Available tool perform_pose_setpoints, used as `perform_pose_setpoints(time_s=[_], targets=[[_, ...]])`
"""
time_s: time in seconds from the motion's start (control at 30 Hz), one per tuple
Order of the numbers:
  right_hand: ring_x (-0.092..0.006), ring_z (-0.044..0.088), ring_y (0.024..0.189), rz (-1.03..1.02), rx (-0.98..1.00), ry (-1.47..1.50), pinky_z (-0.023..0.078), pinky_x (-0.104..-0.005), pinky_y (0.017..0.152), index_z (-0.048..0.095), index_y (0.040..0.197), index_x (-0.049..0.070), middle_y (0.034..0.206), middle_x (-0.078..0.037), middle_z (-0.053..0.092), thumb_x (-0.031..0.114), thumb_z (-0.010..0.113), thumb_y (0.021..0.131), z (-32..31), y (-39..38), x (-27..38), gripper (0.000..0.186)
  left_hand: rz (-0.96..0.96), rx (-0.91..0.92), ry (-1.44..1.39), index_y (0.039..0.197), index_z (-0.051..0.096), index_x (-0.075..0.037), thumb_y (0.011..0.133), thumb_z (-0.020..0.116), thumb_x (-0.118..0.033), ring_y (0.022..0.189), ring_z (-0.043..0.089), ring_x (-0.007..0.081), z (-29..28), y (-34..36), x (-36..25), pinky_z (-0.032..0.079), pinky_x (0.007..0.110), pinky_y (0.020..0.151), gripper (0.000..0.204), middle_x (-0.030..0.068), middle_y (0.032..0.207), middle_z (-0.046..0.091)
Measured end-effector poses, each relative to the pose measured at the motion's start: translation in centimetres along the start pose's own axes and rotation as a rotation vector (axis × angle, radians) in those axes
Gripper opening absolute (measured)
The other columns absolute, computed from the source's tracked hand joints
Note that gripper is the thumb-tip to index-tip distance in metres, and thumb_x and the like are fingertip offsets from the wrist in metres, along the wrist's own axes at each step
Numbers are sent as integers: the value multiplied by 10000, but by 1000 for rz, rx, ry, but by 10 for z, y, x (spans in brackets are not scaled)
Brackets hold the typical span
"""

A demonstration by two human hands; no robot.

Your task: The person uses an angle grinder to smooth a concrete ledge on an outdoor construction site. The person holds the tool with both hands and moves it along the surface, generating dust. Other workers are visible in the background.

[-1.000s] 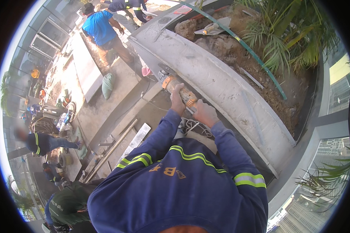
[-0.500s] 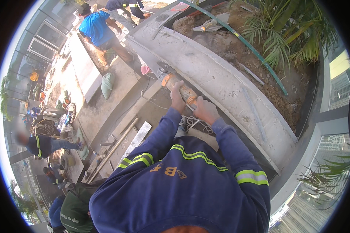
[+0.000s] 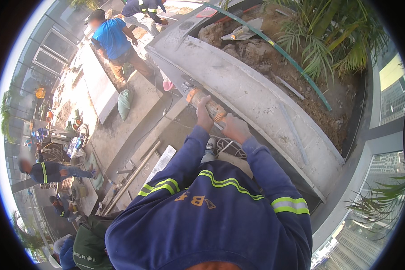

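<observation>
Both my hands are closed round a dusty orange and grey angle grinder (image 3: 215,109). My left hand (image 3: 204,114) wraps its front part, close behind the orange collar. Further back, my right hand (image 3: 236,129) grips the rear of the body. The grinder's metal head lies against the inner edge of a curved concrete planter wall (image 3: 256,99), at the wall's near side. The disc itself is too small and blurred to make out. A cable (image 3: 180,120) runs over the floor left of the grinder.
Beyond the wall, a planter bed of soil (image 3: 261,56) holds palms and a green hose (image 3: 297,67). Long poles (image 3: 135,175) and a pale board (image 3: 163,163) lie left of my legs. A person in a blue shirt (image 3: 112,39) stands at the upper left; several others work around.
The grinder and both my hands have shifted slightly, with the head a little lower along the wall edge. At the left, the co-worker in dark clothing has raised an arm.
</observation>
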State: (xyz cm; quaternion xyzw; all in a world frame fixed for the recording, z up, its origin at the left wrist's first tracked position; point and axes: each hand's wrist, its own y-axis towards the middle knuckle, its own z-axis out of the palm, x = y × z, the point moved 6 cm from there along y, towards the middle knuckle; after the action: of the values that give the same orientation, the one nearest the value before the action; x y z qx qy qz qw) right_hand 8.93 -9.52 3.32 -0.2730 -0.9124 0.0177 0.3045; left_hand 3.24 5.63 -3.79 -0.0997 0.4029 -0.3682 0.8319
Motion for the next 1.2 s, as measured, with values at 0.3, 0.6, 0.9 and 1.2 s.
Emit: perform_pose_setpoints(time_s=[0.3,0.6,0.9,1.2], targets=[[-440,716,937,25,35,6,566,-525,820,543,1060,-17,959,-280,722,229,676,806,-5,-20,-4,378,31,-56,-5,1039,589,-39,828,743,-166,731,663,269,11,-33,1,594,442,672,290,88,868,610],[-429,725,925,9,11,3,575,-517,810,555,1033,-15,947,-276,726,172,669,810,0,-7,-5,313,35,-26,-9,1034,593,-47,821,740,-159,742,656,259,7,-15,1,591,438,673,282,74,875,606],[-423,723,960,17,5,17,570,-515,832,576,1051,-21,972,-277,728,184,669,825,3,8,-2,320,23,-18,-3,1056,583,-42,817,746,-165,763,658,261,2,6,-3,592,435,687,314,76,879,594],[-423,729,925,9,16,4,579,-510,810,565,1050,-22,950,-273,730,204,699,814,0,-7,-3,354,13,-15,-13,1062,574,-68,844,719,-181,748,666,274,1,-4,4,598,464,678,286,84,884,611]])
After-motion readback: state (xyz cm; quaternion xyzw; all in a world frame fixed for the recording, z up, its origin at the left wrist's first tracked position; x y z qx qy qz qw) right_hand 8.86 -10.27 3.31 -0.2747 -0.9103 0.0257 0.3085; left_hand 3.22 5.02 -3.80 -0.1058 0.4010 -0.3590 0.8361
